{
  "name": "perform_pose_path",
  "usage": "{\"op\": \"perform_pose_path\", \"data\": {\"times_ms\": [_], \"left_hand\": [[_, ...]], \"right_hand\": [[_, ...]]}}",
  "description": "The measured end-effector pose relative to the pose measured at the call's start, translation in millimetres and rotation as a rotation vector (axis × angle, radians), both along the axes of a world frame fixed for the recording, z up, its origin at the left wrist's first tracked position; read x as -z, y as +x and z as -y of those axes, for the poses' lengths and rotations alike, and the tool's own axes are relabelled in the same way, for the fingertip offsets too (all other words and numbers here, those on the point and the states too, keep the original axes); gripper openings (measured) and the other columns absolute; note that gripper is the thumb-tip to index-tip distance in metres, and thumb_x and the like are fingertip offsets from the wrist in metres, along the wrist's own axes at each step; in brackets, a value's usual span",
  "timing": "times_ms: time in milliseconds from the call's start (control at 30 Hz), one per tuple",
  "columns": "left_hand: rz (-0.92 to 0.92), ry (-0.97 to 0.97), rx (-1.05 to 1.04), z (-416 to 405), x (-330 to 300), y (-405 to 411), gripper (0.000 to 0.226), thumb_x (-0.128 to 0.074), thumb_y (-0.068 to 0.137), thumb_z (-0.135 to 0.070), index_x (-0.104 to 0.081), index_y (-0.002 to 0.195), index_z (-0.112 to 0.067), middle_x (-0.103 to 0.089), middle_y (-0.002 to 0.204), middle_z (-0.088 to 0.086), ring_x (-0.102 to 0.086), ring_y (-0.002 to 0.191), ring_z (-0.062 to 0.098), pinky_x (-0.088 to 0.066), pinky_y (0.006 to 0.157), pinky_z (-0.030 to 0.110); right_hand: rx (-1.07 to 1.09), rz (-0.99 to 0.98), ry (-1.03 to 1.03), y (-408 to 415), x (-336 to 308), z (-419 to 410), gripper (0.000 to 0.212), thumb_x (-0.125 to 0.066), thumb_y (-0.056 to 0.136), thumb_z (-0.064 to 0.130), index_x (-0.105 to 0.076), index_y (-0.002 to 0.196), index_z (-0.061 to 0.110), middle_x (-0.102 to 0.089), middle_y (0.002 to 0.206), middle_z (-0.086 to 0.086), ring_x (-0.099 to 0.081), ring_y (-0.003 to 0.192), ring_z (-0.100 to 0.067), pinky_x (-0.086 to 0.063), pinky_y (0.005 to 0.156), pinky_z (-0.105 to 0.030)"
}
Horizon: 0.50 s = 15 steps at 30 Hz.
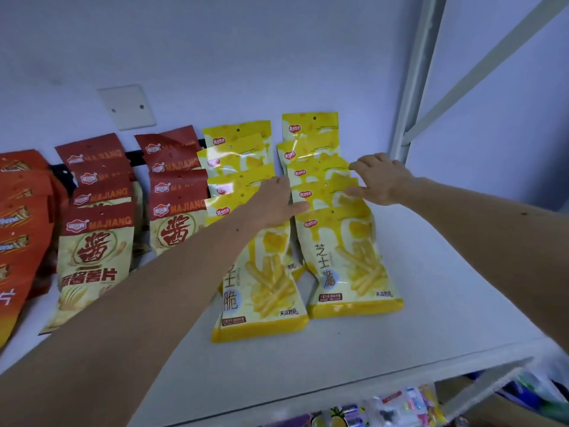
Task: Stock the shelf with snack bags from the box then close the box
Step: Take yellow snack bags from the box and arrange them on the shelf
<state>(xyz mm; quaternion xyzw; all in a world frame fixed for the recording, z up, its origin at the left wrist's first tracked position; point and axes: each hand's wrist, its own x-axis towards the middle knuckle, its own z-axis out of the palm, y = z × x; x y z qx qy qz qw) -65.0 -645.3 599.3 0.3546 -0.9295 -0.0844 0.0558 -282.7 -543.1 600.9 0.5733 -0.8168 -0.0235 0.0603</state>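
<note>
both hands reach deep onto the white shelf, working the right-hand row of yellow snack bags. the left hand lies flat with straight fingers against the row's left edge, at about 9 o'clock from the stack. the right hand rests at about 3 o'clock, its fingers loosely spread over the upper corners of the bags; neither hand visibly grips or pinches anything. judging by this, the two hands bracket the row to square it up, so the overlapped bags lie in one straight column with each label showing.

a second yellow row lies just beside it at 9 o'clock, partly under the left forearm. further toward 9 o'clock sit two rows of red majiang bags, shingled the same way, and more orange-red bags at the frame's left edge. the shingling seems meant to let many bags fit while each front stays readable.

the box is hard to tell: only a brown corner shows at 5 o'clock below the shelf, so closing it looks not yet done.
</note>
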Motion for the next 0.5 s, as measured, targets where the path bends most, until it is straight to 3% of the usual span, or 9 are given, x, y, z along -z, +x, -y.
{"op": "perform_pose_path", "data": {"times_ms": [100,233,367,500], "left_hand": [[-0.058,0.075,-0.075,16.2,-0.9,-26.1,0.064,-0.051,0.094,-0.049,-0.040,0.132,0.000,-0.051,0.126,0.017,-0.051,0.113,0.028,-0.043,0.085,0.034],[-0.108,0.143,-0.155,42.0,3.7,-57.4,0.073,-0.049,0.096,-0.048,-0.026,0.145,0.001,-0.045,0.140,0.016,-0.047,0.125,0.028,-0.040,0.087,0.030],[-0.166,0.243,-0.218,70.2,9.2,-84.7,0.075,-0.048,0.096,-0.048,-0.020,0.146,0.001,-0.048,0.138,0.014,-0.051,0.121,0.026,-0.043,0.086,0.031],[-0.205,0.312,-0.278,92.5,13.0,-108.3,0.082,-0.048,0.096,-0.047,-0.007,0.151,-0.002,-0.038,0.148,0.012,-0.043,0.131,0.028,-0.042,0.097,0.035]], "right_hand": [[0.014,0.030,-0.009,-20.5,-5.9,25.1,0.065,-0.038,0.094,0.058,-0.031,0.146,0.018,-0.033,0.150,-0.007,-0.028,0.137,-0.031,-0.031,0.107,-0.050],[0.038,0.081,-0.023,-39.0,-6.1,56.7,0.061,-0.041,0.096,0.053,-0.033,0.143,0.013,-0.040,0.145,-0.011,-0.037,0.131,-0.032,-0.034,0.102,-0.047],[0.057,0.146,-0.034,-55.3,-1.2,84.3,0.061,-0.043,0.096,0.051,-0.034,0.141,0.011,-0.043,0.142,-0.012,-0.041,0.129,-0.033,-0.035,0.101,-0.046],[0.051,0.199,-0.034,-70.4,6.7,103.7,0.062,-0.044,0.096,0.051,-0.034,0.141,0.010,-0.043,0.142,-0.014,-0.040,0.129,-0.034,-0.035,0.102,-0.046]]}}
